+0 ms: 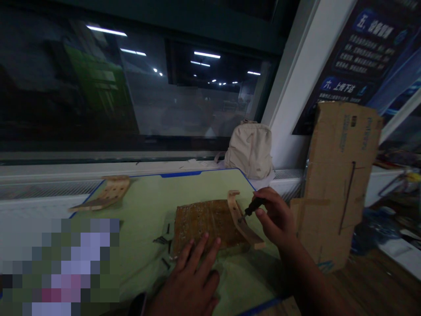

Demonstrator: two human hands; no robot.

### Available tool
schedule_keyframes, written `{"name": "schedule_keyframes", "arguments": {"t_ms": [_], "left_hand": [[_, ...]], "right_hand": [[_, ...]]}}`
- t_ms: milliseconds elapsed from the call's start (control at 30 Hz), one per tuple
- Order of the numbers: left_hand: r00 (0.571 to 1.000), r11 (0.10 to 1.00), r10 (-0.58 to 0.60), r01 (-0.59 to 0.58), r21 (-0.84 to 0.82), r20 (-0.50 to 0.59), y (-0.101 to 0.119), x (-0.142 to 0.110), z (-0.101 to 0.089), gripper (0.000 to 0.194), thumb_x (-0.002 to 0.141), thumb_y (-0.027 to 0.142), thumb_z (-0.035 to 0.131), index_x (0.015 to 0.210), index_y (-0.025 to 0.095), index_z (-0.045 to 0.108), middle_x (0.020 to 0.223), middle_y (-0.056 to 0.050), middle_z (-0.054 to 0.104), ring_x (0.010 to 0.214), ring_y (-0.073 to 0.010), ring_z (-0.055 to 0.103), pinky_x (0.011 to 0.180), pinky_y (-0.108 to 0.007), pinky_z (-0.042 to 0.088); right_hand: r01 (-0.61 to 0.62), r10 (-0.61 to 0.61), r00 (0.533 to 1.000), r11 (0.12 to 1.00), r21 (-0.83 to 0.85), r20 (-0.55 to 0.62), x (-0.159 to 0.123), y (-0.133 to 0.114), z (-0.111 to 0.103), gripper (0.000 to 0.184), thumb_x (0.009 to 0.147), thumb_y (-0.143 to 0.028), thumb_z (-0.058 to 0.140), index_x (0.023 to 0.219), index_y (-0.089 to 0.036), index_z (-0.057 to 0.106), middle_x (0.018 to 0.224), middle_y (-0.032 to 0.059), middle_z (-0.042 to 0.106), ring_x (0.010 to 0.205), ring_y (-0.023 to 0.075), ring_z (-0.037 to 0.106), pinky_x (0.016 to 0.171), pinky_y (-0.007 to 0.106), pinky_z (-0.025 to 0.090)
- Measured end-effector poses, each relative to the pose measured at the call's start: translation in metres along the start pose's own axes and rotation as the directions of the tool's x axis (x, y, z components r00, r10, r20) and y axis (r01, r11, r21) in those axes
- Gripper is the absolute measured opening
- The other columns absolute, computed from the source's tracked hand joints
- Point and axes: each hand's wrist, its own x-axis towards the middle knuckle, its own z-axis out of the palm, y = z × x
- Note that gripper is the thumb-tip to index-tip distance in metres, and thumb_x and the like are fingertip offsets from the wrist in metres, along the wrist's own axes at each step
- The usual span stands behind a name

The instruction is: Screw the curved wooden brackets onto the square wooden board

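My right hand (274,215) grips a screwdriver (254,205) by its black handle. The tip of its shaft meets a curved wooden piece (245,226) with holes, which lies along the right edge of a brown, tape-wrapped block (210,221). With fingers spread, my left hand (194,272) rests at the near edge of that block. Several dark screws (162,240) lie on the green table (144,219) left of the block. Whether a screw sits under the screwdriver tip is too small to tell.
A second curved wooden piece (112,193) with holes lies at the table's far left. Behind the table, a beige backpack (250,149) stands by the window. Tall cardboard (342,188) leans at the right. A pixelated patch hides the lower left.
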Motion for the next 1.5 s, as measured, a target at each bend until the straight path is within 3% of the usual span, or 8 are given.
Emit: {"name": "schedule_keyframes", "arguments": {"t_ms": [133,300,567,800,900,1033,1233,1500], "left_hand": [[1.0,1.0,0.006,-0.006,0.01,-0.005,-0.001,-0.001,0.002,0.028,0.096,0.049,0.061,0.099,0.022,0.067,0.16,-0.01,0.041,0.145,-0.0369,0.039,0.113,-0.052,0.033],[1.0,1.0,-0.015,0.015,-0.006,-0.003,0.002,-0.001,0.002,0.026,0.094,0.047,0.064,0.1,0.021,0.067,0.161,-0.009,0.039,0.147,-0.0367,0.036,0.117,-0.052,0.028],[0.999,0.999,-0.024,0.025,-0.039,0.026,0.002,0.0,-0.004,0.025,0.094,0.045,0.064,0.102,0.022,0.067,0.161,-0.009,0.039,0.147,-0.0362,0.036,0.116,-0.052,0.029],[1.0,1.0,-0.009,0.009,-0.022,-0.004,-0.001,-0.001,0.001,0.024,0.093,0.045,0.066,0.099,0.022,0.068,0.16,-0.008,0.041,0.145,-0.0348,0.038,0.118,-0.05,0.027],[1.0,1.0,-0.019,0.019,-0.022,-0.006,0.001,0.0,0.0,0.025,0.093,0.045,0.066,0.101,0.021,0.068,0.161,-0.009,0.039,0.146,-0.0357,0.036,0.118,-0.05,0.027],[1.0,1.0,-0.02,0.02,-0.011,-0.005,0.003,0.001,-0.001,0.028,0.094,0.048,0.064,0.099,0.021,0.066,0.161,-0.012,0.039,0.147,-0.0376,0.036,0.115,-0.053,0.03],[1.0,1.0,0.0,0.001,0.021,-0.007,0.002,-0.001,0.002,0.03,0.095,0.051,0.062,0.1,0.021,0.065,0.16,-0.012,0.04,0.145,-0.0388,0.039,0.112,-0.053,0.034],[1.0,1.0,-0.003,0.003,0.007,-0.001,0.003,-0.001,-0.001,0.031,0.095,0.051,0.063,0.1,0.021,0.065,0.16,-0.013,0.04,0.144,-0.0396,0.04,0.111,-0.055,0.037]], "right_hand": [[-0.045,0.042,0.997,0.998,0.045,0.062,0.002,-0.003,0.0,0.033,0.099,-0.026,0.055,0.13,-0.031,0.064,0.108,0.0083,0.071,0.102,0.0231,0.069,0.084,0.043,0.059],[-0.174,0.188,0.975,0.978,0.117,-0.119,0.001,-0.001,0.006,0.025,0.091,-0.024,0.069,0.115,-0.03,0.067,0.092,0.002,0.07,0.079,0.0163,0.071,0.069,0.031,0.059],[0.044,-0.042,0.999,0.997,-0.07,0.032,0.005,-0.006,-0.002,0.023,0.097,-0.03,0.058,0.118,-0.027,0.066,0.091,0.0059,0.065,0.09,0.0213,0.063,0.077,0.039,0.055],[-0.159,0.157,0.982,0.987,-0.018,-0.108,-0.004,0.003,0.001,0.034,0.095,-0.025,0.062,0.128,-0.031,0.059,0.094,0.0032,0.069,0.079,0.0174,0.071,0.068,0.034,0.06],[-0.087,0.062,0.98,0.989,-0.122,-0.191,-0.008,0.005,-0.001,0.035,0.082,-0.022,0.079,0.114,-0.03,0.065,0.085,0.001,0.067,0.07,0.0169,0.067,0.061,0.032,0.056],[0.076,-0.081,0.996,0.991,-0.115,-0.043,0.0,-0.006,-0.004,0.024,0.091,-0.025,0.067,0.115,-0.029,0.069,0.085,0.0047,0.071,0.08,0.0209,0.068,0.069,0.037,0.057],[-0.1,0.1,0.995,0.995,-0.024,-0.008,0.006,-0.005,-0.001,0.038,0.1,-0.021,0.052,0.134,-0.034,0.063,0.112,0.0063,0.075,0.106,0.0218,0.07,0.093,0.045,0.058],[-0.159,0.171,0.982,0.978,0.133,-0.079,0.003,-0.005,0.002,0.034,0.092,-0.022,0.067,0.124,-0.032,0.065,0.097,0.0027,0.065,0.085,0.0143,0.067,0.074,0.027,0.059]]}}
